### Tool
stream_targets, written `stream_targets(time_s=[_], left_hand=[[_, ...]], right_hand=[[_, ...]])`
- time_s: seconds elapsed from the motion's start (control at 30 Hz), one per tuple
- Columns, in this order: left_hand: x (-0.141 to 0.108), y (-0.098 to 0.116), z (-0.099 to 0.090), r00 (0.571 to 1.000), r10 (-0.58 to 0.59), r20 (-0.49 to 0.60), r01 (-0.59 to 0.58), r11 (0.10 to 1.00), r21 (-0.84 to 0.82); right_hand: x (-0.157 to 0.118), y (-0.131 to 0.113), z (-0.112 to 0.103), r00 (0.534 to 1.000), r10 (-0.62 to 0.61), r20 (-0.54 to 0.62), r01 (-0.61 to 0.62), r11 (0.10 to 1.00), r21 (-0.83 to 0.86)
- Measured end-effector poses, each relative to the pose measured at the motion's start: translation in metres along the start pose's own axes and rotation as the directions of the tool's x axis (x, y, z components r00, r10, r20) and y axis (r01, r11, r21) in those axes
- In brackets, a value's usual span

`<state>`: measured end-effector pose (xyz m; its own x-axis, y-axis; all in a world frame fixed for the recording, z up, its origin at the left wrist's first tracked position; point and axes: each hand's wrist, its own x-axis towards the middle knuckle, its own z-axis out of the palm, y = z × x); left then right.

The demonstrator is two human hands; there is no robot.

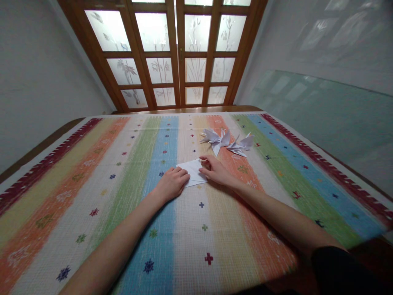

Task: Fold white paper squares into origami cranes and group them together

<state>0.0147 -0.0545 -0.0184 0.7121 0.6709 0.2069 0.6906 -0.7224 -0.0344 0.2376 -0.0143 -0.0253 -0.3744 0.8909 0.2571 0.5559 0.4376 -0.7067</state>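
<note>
A folded sheet of white paper [194, 171] lies on the striped tablecloth in front of me, with a crease or layer edge visible near its lower side. My left hand [173, 183] rests at the paper's left edge, its fingers curled together over that side and the thumb mostly hidden. At the right edge, my right hand [216, 170] grips the paper, thumb and index finger bent towards each other. Just beyond the right hand stand folded white paper cranes [216, 140], close together, with another paper crane [241, 145] at their right.
The striped tablecloth [147, 164] covers a wooden table [73, 123]. A sheet of glass [322, 119] leans by the right wall. Wooden doors with frosted panes [181, 53] stand beyond the far edge.
</note>
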Motion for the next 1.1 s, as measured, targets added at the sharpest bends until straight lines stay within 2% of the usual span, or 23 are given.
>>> stream_targets(time_s=[0.13,0.27,0.43,0.6,0.67,0.73,0.87,0.93,1.1], left_hand=[[-0.006,-0.003,-0.001,1.000,0.010,-0.016,-0.010,1.000,-0.003],[-0.011,-0.010,-0.001,0.999,-0.006,-0.045,0.009,0.999,0.048],[-0.015,-0.012,-0.003,0.998,-0.039,-0.052,0.042,0.998,0.039],[-0.018,-0.008,-0.004,0.995,-0.080,-0.060,0.079,0.997,-0.022],[-0.020,-0.009,-0.004,0.995,-0.084,-0.044,0.082,0.996,-0.045],[-0.023,-0.010,-0.003,0.996,-0.087,-0.011,0.086,0.994,-0.062],[-0.030,-0.012,0.000,0.993,-0.111,0.049,0.115,0.991,-0.074],[-0.033,-0.013,0.003,0.990,-0.123,0.062,0.128,0.989,-0.077],[-0.038,-0.013,0.007,0.983,-0.139,0.117,0.150,0.985,-0.085]], right_hand=[[0.024,-0.004,0.008,0.999,-0.016,0.042,0.016,1.000,-0.008],[0.029,-0.009,0.009,0.999,0.004,0.053,0.001,0.997,-0.082],[0.009,-0.019,0.005,0.989,0.119,0.084,-0.113,0.991,-0.069],[-0.019,-0.029,0.008,0.960,0.151,0.234,-0.160,0.987,0.020],[-0.028,-0.031,0.008,0.936,0.099,0.337,-0.134,0.988,0.082],[-0.034,-0.032,0.006,0.923,0.029,0.383,-0.074,0.992,0.104],[-0.031,-0.033,0.002,0.951,-0.100,0.293,0.097,0.995,0.023],[-0.026,-0.033,0.003,0.948,-0.147,0.284,0.154,0.988,-0.004],[-0.012,-0.033,0.013,0.962,-0.081,0.261,0.118,0.985,-0.130]])
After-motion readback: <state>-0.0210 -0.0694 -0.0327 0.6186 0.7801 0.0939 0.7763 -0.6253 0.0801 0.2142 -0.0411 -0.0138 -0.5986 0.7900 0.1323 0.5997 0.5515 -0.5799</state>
